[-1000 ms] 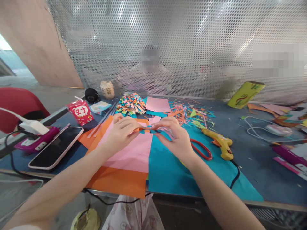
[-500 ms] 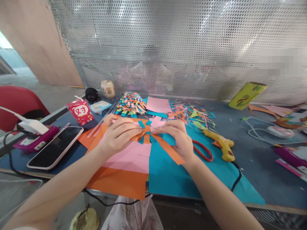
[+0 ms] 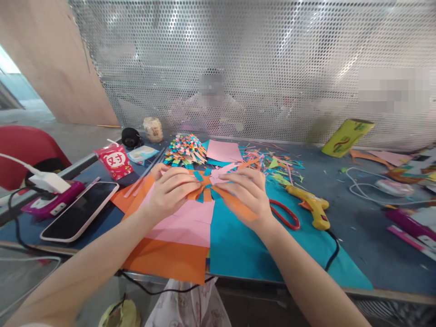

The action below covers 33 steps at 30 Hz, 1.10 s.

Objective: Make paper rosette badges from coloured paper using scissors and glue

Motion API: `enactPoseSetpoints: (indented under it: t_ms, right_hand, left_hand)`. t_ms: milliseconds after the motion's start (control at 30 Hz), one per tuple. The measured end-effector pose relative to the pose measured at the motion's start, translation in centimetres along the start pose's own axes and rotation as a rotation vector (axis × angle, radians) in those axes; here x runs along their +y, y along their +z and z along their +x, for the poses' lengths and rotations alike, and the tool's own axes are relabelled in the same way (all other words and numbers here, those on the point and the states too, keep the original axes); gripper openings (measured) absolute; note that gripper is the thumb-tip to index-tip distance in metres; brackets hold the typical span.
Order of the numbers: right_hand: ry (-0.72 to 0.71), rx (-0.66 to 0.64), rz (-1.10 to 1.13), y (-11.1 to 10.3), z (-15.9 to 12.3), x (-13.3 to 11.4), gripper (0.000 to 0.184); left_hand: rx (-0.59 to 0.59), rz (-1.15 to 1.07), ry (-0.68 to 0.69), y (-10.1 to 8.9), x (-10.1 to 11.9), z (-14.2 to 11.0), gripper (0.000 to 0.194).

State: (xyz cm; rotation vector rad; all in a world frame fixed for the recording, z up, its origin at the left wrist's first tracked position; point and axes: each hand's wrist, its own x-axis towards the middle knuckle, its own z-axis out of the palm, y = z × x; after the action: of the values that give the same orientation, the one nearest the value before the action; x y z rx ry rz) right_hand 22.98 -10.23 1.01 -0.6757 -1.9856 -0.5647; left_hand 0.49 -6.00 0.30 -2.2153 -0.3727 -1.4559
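My left hand pinches the left side of a paper piece made of crossed orange and blue strips that fan outward. Its fingertips press near the middle. From the other side, my right hand closes its fingertips on a pink paper strip at the right edge of the piece. An orange strip runs out beneath my right palm. Pink sheets, an orange sheet and a large blue sheet lie under the hands. The exact spot under the right fingertips is hidden.
Right of my hand lie red-handled scissors and a yellow glue gun. Behind are a fringed paper bundle and paper scraps. A phone, a power strip and a red packet stand left.
The pink strip now sits nearer the middle of the piece, under my right fingertips. My right hand has tilted over the orange strip, covering more of it. The left hand barely moved.
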Motion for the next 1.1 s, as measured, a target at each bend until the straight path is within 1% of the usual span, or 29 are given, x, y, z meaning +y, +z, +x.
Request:
enactPoseSetpoints:
  t_ms: [67, 100, 167, 200, 233, 267, 300, 367, 400, 433, 467, 533, 600, 667, 733, 833, 900, 967, 1033, 1100]
  right_hand:
    - [-0.046, 0.022, -0.053, 0.0, -0.1, 0.1, 0.021]
    - [-0.06, 0.036, -0.082, 0.0, -0.1, 0.1, 0.021]
    - [-0.083, 0.063, -0.146, 0.0, 0.0, 0.2, 0.02]
    - [-0.102, 0.077, -0.186, 0.0, 0.0, 0.2, 0.019]
    - [-0.128, 0.091, -0.228, -0.1, 0.1, 0.2, 0.019]
    - [-0.159, 0.103, -0.268, -0.1, 0.2, 0.3, 0.018]
    - [-0.191, 0.111, -0.304, -0.2, 0.2, 0.3, 0.017]
    - [-0.257, 0.1, -0.361, -0.3, 0.3, 0.2, 0.017]
    - [-0.288, 0.078, -0.379, -0.3, 0.3, 0.2, 0.017]
    - [-0.315, 0.05, -0.391, -0.3, 0.3, 0.2, 0.019]
    - [-0.334, 0.021, -0.397, -0.3, 0.3, 0.1, 0.02]
    - [-0.34, -0.014, -0.389, -0.1, 0.2, 0.1, 0.021]
    - [-0.316, -0.005, -0.364, 0.1, 0.1, 0.1, 0.02]
    - [-0.298, 0.013, -0.335, 0.4, 0.0, 0.2, 0.021]
    - [-0.299, 0.004, -0.32, 0.6, 0.0, 0.3, 0.024]
    - [-0.308, -0.043, -0.32, 0.7, -0.1, 0.3, 0.028]
    - [-0.317, -0.06, -0.319, 0.7, -0.1, 0.3, 0.029]
    - [-0.329, -0.059, -0.314, 0.7, -0.2, 0.3, 0.028]
    - [-0.341, -0.052, -0.318, 0.7, -0.3, 0.2, 0.026]
    - [-0.344, -0.047, -0.338, 0.7, -0.3, 0.1, 0.024]
  left_hand:
    - [-0.039, -0.005, -0.074, 0.1, 0.2, -0.1, 0.009]
    - [-0.072, -0.023, -0.146, 0.1, 0.2, -0.1, 0.017]
    - [-0.134, -0.144, -0.347, 0.4, 0.3, -0.3, 0.057]
    - [-0.147, -0.254, -0.477, 0.5, 0.3, -0.4, 0.074]
    - [-0.148, -0.39, -0.63, 0.7, 0.3, -0.4, 0.084]
    - [-0.151, -0.546, -0.802, 0.9, 0.2, -0.5, 0.083]
    - [-0.165, -0.712, -0.984, 1.1, 0.2, -0.4, 0.075]
    - [-0.253, -1.038, -1.338, 1.4, 0.2, -0.1, 0.055]
    - [-0.309, -1.179, -1.469, 1.4, 0.3, 0.1, 0.047]
    - [-0.349, -1.29, -1.556, 1.4, 0.4, 0.4, 0.04]
    - [-0.356, -1.362, -1.611, 1.4, 0.4, 0.7, 0.035]
    - [-0.298, -1.392, -1.662, 1.4, 0.6, 1.0, 0.035]
    - [-0.221, -1.347, -1.691, 1.4, 0.5, 1.0, 0.043]
    - [-0.188, -1.314, -1.703, 1.5, 0.3, 0.8, 0.05]
    - [-0.206, -1.311, -1.674, 1.6, 0.1, 0.4, 0.049]
    - [-0.246, -1.292, -1.576, 1.8, -0.1, 0.0, 0.04]
    - [-0.255, -1.271, -1.549, 1.8, -0.1, -0.1, 0.036]
    - [-0.257, -1.28, -1.59, 1.8, -0.1, 0.0, 0.036]
    - [-0.269, -1.323, -1.646, 1.8, 0.0, 0.0, 0.038]
    - [-0.264, -1.363, -1.672, 1.8, 0.0, 0.1, 0.041]
